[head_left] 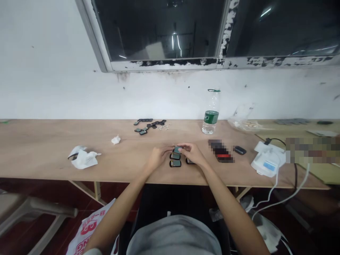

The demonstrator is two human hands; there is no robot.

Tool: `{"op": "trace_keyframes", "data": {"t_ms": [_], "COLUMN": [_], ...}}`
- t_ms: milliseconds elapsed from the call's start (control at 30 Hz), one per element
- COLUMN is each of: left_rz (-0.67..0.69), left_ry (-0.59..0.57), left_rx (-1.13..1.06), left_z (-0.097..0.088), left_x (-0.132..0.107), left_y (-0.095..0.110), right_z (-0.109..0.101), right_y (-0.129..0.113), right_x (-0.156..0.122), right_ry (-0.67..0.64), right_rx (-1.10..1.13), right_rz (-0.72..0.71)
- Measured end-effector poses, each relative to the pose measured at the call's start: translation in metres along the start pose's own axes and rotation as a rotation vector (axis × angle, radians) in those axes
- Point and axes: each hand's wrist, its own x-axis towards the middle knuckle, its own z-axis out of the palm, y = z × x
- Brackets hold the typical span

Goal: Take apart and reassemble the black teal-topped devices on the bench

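Note:
My left hand (pixel 157 156) and my right hand (pixel 191 152) meet over the near middle of a long wooden table (pixel 53 148). Together they pinch one small dark device with a greenish screen (pixel 177 149), fingers curled on its two ends. Just below it lie two more of the same devices (pixel 175 156) (pixel 175 163) in a short column, and another (pixel 189 162) shows partly under my right hand. A scatter of several similar dark pieces (pixel 150 125) lies farther back on the table.
A clear plastic bottle with a green label (pixel 211 113) stands behind my right hand. Crumpled white tissues (pixel 83 157) (pixel 115 140) lie to the left. A white device with cables (pixel 267 161), a small dark oval object (pixel 239 150) and a clear bag (pixel 243 118) sit to the right.

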Motion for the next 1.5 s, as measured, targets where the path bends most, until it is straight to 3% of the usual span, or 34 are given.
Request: {"op": "trace_keyframes", "data": {"t_ms": [400, 533, 800, 900, 1000, 1233, 1500], "left_rz": [-0.31, -0.403, -0.112, -0.068, -0.051, -0.071, 0.0], "left_ry": [0.021, -0.004, -0.074, -0.097, -0.201, -0.374, -0.369], "left_rx": [-0.436, -0.447, -0.113, -0.064, -0.042, 0.004, 0.025], "left_z": [0.004, 0.008, 0.005, 0.004, 0.003, 0.006, 0.006], "left_x": [0.001, 0.0, 0.001, 0.0, -0.002, -0.005, -0.005], "left_y": [0.0, -0.007, 0.005, 0.011, 0.011, 0.009, 0.005], "right_z": [-0.004, -0.001, 0.003, 0.0, -0.001, 0.002, 0.003], "right_y": [-0.008, -0.007, 0.0, 0.008, 0.015, 0.008, 0.005], "right_x": [-0.003, -0.003, 0.0, 0.002, 0.003, -0.001, -0.004], "right_ry": [-0.136, -0.161, 0.087, 0.165, 0.195, 0.095, -0.099], "right_rx": [0.058, 0.029, -0.214, -0.374, -0.501, -0.637, -0.751], "right_rz": [0.036, 0.041, -0.043, -0.062, -0.064, -0.127, -0.215]}}
